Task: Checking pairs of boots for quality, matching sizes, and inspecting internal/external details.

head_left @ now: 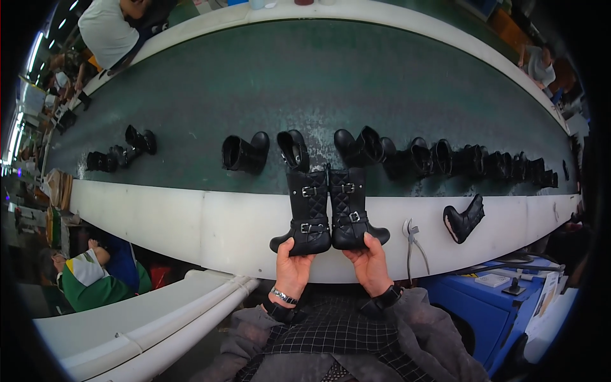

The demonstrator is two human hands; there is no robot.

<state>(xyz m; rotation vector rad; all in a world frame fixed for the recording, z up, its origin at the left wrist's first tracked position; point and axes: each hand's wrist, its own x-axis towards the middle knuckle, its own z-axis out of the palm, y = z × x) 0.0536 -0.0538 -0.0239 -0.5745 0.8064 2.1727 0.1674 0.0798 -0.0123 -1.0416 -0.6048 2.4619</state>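
My left hand (292, 267) grips a black boot (308, 213) by its sole and heel end, thumb on the near side. A matching boot (349, 213) is gripped the same way in my right hand (369, 264). The two boots are held side by side, heels together and toes pointing outward, shafts away from me. Both have quilted panels and silver buckles. They are over the white table edge (242, 223), their tops reaching the green belt. To the right, a pair of pincers (414, 245) lies on the white edge.
Several black boots (471, 160) stand in a row along the green conveyor belt (356, 76), with others (245, 153) farther left. One boot (464, 219) lies on the white edge at right. A blue cabinet (474, 312) stands at lower right. Other people (105, 32) sit around the belt.
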